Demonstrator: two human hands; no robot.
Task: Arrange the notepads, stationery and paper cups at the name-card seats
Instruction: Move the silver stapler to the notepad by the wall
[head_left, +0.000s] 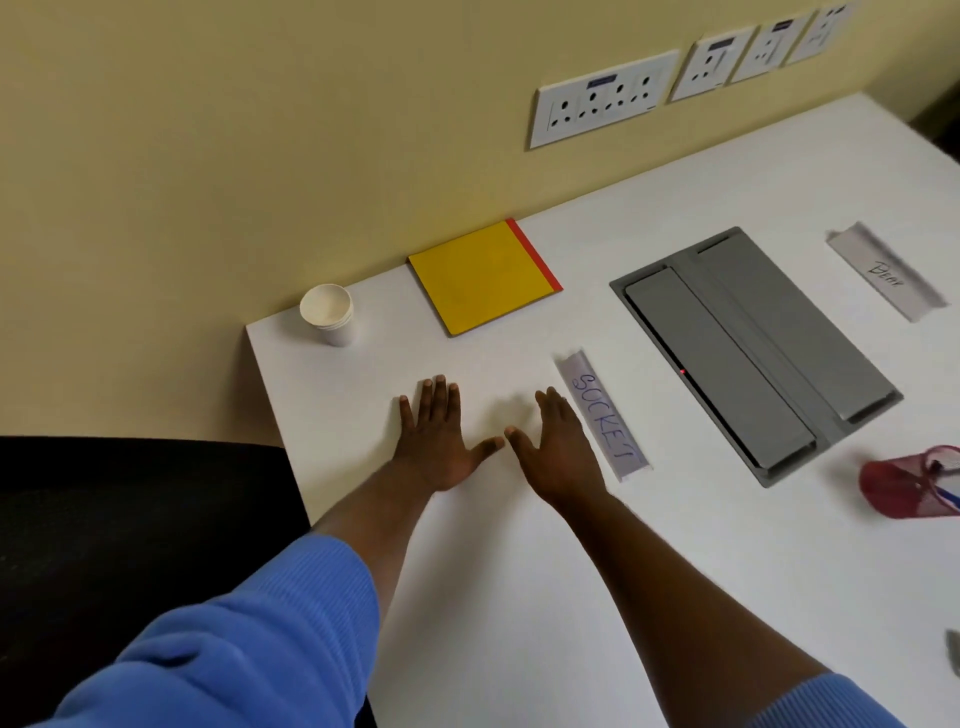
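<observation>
A yellow notepad (482, 278) with a red spine lies flat near the wall. Left of it stands a small stack of white paper cups (328, 313) at the table's corner. A name card reading "SOCKET" (602, 414) sits just right of my hands; a second name card (887, 271) lies far right. A red mesh pouch with pens (910, 480) rests at the right edge of view. My left hand (437, 435) and my right hand (557, 447) lie flat on the white table (498, 571), fingers spread, holding nothing.
A grey recessed socket box with lids (756, 351) is set into the table between the two name cards. Wall outlets (602, 104) run along the yellow wall. A black chair (130, 519) stands left of the table's edge.
</observation>
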